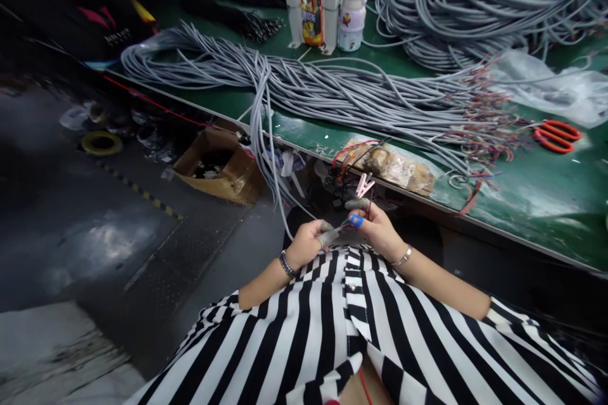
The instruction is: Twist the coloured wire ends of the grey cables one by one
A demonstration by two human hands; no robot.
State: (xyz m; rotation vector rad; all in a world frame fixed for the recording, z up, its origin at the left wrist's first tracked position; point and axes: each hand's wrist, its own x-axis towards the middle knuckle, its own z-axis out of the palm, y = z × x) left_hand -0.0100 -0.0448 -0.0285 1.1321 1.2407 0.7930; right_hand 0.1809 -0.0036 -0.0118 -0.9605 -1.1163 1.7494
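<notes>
Wires (342,226) held between two hands, before the green bench (546,202).
Left hand (306,245) closed on a grey cable (286,226), right hand (379,231) pinching those wires: working them by fingertip seems the step, and the next move likely wants a fine, steady grip. Room is tight between striped shirt (308,310) and bench edge; hanging cables (259,130) crowd the left.

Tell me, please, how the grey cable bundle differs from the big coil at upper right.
The cable bundle lies stretched along the table; the coil is piled in wide loops. The bundle's right end splays into thin coloured wires; the coil shows mostly grey loops. Part of the bundle drapes over the near edge; the coil sits farther back. Both are grey cable.
</notes>
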